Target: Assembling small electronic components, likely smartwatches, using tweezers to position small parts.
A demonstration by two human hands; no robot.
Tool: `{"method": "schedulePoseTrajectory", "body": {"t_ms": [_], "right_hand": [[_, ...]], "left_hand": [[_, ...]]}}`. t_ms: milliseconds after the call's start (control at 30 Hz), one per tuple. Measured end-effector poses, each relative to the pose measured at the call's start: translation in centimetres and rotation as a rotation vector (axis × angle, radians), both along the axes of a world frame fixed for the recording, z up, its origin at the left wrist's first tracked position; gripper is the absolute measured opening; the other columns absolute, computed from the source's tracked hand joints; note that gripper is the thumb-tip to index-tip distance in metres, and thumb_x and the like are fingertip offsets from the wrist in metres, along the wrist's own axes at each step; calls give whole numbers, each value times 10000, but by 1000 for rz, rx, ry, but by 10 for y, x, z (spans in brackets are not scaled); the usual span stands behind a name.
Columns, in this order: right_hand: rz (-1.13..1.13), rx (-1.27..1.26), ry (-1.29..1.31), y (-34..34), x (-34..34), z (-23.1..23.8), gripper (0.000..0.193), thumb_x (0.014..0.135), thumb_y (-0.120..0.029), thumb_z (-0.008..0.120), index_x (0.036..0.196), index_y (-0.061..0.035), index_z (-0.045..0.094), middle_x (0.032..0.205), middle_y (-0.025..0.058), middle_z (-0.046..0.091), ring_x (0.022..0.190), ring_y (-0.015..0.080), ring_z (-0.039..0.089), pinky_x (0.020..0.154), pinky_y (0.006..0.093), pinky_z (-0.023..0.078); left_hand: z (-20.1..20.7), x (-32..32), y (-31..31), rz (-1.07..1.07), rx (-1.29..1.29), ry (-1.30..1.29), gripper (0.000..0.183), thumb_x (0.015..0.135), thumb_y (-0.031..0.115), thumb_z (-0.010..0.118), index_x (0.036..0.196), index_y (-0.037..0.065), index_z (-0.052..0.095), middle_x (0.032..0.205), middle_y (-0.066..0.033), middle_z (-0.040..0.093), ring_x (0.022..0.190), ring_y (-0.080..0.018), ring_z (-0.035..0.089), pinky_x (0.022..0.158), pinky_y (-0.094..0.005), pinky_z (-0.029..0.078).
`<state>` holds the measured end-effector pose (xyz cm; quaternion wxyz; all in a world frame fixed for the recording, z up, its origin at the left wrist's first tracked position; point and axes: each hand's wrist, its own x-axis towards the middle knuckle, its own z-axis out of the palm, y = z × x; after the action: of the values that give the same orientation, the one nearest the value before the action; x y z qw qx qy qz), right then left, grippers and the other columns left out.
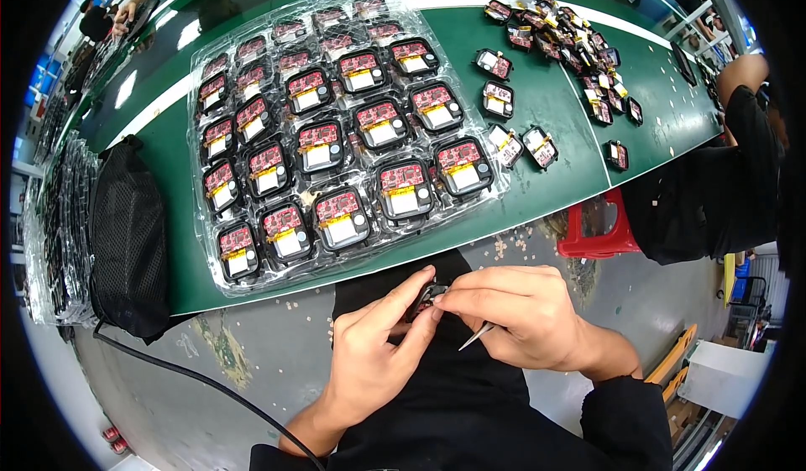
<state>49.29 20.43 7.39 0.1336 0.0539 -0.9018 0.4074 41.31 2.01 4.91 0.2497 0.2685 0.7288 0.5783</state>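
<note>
Over my lap, just off the table's near edge, my left hand (374, 345) grips a small black device housing (424, 300) between thumb and fingers. Most of the housing is hidden by the fingers. My right hand (531, 316) has its thumb and index finger pinched at the housing's right side. A pair of metal tweezers (476, 337) is held in that same hand, its pointed end slanting down and left. Beyond my hands, a clear plastic tray (204, 240) carries rows of black-framed units with red circuit boards, such as this nearest one (340, 217).
A heap of similar units (579, 47) lies at the table's right rear, with several loose ones nearer. A black mesh bag (128, 240) stands at the left, and a black cable (210, 380) runs past my left arm. Another person sits at the right, by a red stool (594, 240).
</note>
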Motion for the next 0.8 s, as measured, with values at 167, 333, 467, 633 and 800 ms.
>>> {"method": "schedulePoseTrajectory", "body": {"t_ms": [167, 333, 467, 633, 800], "right_hand": [[9, -50, -30, 0, -4, -1, 374, 677, 88, 713, 1024, -49, 718, 960, 97, 724, 794, 276, 719, 645, 349, 591], [-29, -72, -110, 1, -6, -5, 356, 693, 74, 745, 1028, -40, 708, 943, 104, 720, 787, 283, 714, 633, 354, 580], [-28, -82, 21, -1, -9, -15, 278, 727, 54, 765, 987, -28, 710, 928, 101, 704, 777, 277, 702, 640, 347, 564], [-131, -105, -146, -4, -8, -11, 252, 729, 54, 787, 957, -27, 716, 950, 89, 684, 773, 241, 696, 643, 332, 559], [-214, -266, -205, -6, -15, -4, 249, 774, 15, 802, 1003, -40, 721, 968, 104, 687, 771, 238, 695, 623, 328, 557]], "left_hand": [[3, -1, 0, -22, -30, 33, 487, 873, -54, 729, 1344, -7, 614, 1026, -187, 744, 910, -184, 745, 738, -305, 651], [5, -3, 1, -7, -49, 92, 481, 865, -95, 720, 1332, -55, 613, 915, -118, 746, 795, -84, 697, 656, -208, 559], [-5, -1, -1, 23, -5, -11, 485, 878, -112, 700, 1349, -70, 592, 988, -129, 740, 880, -104, 695, 731, -220, 569], [-2, -1, -2, 16, 29, -114, 467, 909, -124, 662, 1365, -85, 571, 1072, -141, 723, 965, -122, 676, 813, -240, 567], [-2, -3, -2, 17, 23, -63, 468, 900, -104, 689, 1355, -73, 587, 1032, -134, 733, 917, -109, 681, 768, -228, 570]]}}
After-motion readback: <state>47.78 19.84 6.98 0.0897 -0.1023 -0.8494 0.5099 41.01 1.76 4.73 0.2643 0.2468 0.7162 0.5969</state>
